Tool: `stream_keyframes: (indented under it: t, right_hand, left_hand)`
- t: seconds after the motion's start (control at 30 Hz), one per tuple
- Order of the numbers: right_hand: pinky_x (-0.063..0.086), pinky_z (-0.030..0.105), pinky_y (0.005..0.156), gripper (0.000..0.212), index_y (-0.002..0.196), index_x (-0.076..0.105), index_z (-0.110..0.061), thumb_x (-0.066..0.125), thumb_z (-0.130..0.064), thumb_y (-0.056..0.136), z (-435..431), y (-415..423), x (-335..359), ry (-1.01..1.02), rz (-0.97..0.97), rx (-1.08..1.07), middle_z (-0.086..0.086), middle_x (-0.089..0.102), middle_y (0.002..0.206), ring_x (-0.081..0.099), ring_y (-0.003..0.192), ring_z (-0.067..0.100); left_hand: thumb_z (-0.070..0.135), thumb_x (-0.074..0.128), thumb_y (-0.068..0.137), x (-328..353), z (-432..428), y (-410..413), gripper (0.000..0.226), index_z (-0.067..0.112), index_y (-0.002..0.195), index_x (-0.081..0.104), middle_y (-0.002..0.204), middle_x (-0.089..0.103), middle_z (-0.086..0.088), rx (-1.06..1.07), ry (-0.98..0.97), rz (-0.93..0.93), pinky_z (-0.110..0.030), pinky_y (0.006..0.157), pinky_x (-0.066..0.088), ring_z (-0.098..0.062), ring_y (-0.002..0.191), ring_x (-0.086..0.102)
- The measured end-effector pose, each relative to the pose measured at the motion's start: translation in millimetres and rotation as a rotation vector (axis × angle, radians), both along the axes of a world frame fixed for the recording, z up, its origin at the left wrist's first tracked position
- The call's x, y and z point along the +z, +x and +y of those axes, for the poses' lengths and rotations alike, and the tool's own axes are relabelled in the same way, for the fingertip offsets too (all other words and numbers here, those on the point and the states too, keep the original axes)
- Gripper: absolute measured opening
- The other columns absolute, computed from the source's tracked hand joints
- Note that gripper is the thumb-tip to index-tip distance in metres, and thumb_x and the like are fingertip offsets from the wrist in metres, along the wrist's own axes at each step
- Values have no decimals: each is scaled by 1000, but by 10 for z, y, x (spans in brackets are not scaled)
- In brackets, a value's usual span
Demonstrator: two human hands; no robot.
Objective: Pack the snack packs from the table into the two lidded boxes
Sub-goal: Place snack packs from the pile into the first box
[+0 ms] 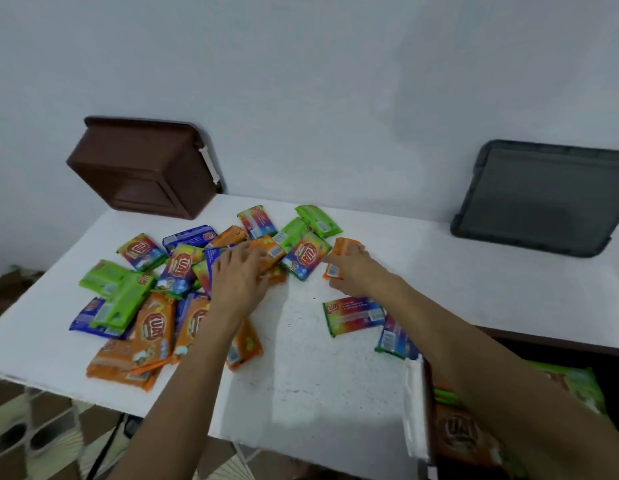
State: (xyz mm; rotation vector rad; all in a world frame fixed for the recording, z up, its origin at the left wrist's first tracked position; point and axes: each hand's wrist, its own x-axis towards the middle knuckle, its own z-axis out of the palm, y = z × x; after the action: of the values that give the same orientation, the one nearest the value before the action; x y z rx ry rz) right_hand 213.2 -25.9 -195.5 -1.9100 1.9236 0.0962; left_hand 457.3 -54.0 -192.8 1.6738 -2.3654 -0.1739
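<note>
Right of the pile [145, 306], the right hand [351, 273] grips an orange pack [343, 245]; the spread left hand [237, 271], resting on the pile, may push it off the table [301, 375].

I can read only a red oval logo, roughly "UAT", on the orange snack pack [152, 327] and the rainbow snack pack [353, 313] on the counter; the small print is too blurred.
</note>
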Motion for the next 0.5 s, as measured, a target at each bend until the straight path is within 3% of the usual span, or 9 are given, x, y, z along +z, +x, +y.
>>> stream_keyframes:
  t: [0.07, 0.13, 0.27, 0.37, 0.5]
  right_hand:
    - [24, 58, 113, 55, 142, 38, -38, 56, -41, 91, -125, 11, -116, 36, 87, 27, 21, 11, 157, 12, 141, 49]
    - [21, 54, 115, 50, 139, 42, -35, 56, -37, 92, -153, 55, -135, 47, 142, 27, 23, 10, 156, 17, 139, 50]
    - [33, 47, 104, 42, 131, 45, -26, 60, -26, 91, -131, 104, -52, 22, 159, 0, 21, 24, 146, 37, 123, 45]
    - [45, 42, 89, 50, 133, 41, -26, 53, -4, 90, -73, 73, 39, -96, 84, -40, 18, 39, 134, 48, 110, 39]
    - [43, 32, 63, 40, 130, 41, -23, 45, -6, 94, 10, -80, 230, -290, 11, -94, 15, 59, 107, 58, 81, 29]
  left_hand:
    - [43, 64, 87, -68, -149, 91, 47, 28, 129, 50, 148, 38, -7, -39, 82, -86, -50, 108, 30, -33, 134, 34]
    - [39, 66, 86, -119, -224, 193, 49, 28, 132, 49, 149, 37, -9, -89, 118, -85, -50, 104, 36, -35, 132, 37]
    - [33, 58, 91, -171, -241, 299, 44, 24, 133, 52, 137, 51, -12, -228, -22, 6, -48, 88, 50, -38, 114, 54]
    - [31, 36, 99, -70, -213, 280, 39, 24, 135, 48, 122, 61, -12, -245, -85, 194, -43, 67, 55, -32, 90, 64]
    - [15, 41, 101, 58, -113, 211, 24, 22, 121, 53, 111, 64, -6, -202, -110, 393, -33, 66, 52, -22, 88, 63]
